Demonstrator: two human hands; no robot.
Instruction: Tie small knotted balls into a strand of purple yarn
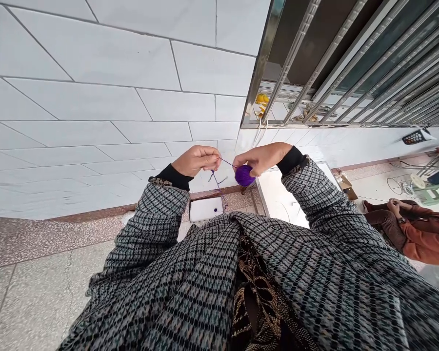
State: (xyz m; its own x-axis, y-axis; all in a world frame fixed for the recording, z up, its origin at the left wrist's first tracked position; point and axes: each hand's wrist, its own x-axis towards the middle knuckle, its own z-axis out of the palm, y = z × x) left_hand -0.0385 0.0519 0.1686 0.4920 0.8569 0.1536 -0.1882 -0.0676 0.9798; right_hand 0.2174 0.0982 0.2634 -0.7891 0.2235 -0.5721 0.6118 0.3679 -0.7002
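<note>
L hand [197, 160] is pinching purple strand [228, 162] btwn thumb & fingertips; loose ends are hanging below. White rectangular item [201, 210] is lying lower, under hanging ends. Strand is running to purple yarn ball [245, 176], positioned btwn hands, in R hand [266, 157]; R thumb & fingers are gripping ball from above. White surface [278, 190] is extending below R forearm. Far R, person [420, 239] w/ orange-brown sleeve is sitting nr green stool [437, 193].
</note>
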